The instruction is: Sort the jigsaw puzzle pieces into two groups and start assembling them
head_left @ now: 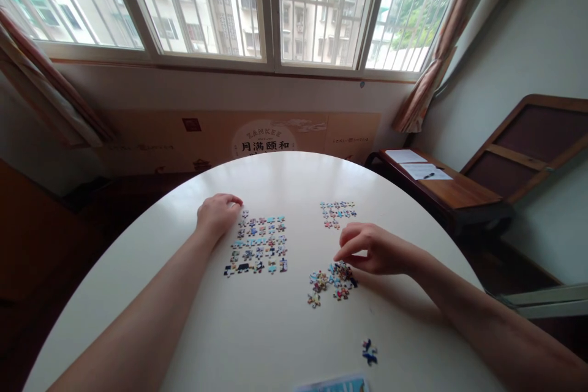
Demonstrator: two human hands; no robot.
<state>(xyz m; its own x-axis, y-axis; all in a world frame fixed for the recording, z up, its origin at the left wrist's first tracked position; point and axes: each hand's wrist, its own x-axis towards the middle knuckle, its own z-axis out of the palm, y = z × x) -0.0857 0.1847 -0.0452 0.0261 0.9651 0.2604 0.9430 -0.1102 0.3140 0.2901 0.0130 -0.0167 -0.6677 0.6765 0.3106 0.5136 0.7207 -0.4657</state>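
Note:
My left hand [219,215] rests on the white round table [248,337], its fingers curled together beside the top left corner of several rows of puzzle pieces [260,230]. Whatever lies under those fingertips is hidden. Over a loose pile of puzzle pieces [342,282], my right hand [374,249] pinches thumb and forefinger together. Its fingertips meet at the pile's upper edge, and anything between them is too small to make out. Shorter rows of mostly blue and pink pieces [337,213] lie beyond the right hand.
A single dark blue puzzle piece [369,352] lies near the front, with a blue picture card or box [335,383] cut off at the bottom edge. Right of the table, a wooden bench [468,188] bears paper sheets [420,170] and a pen. Barred windows stand behind.

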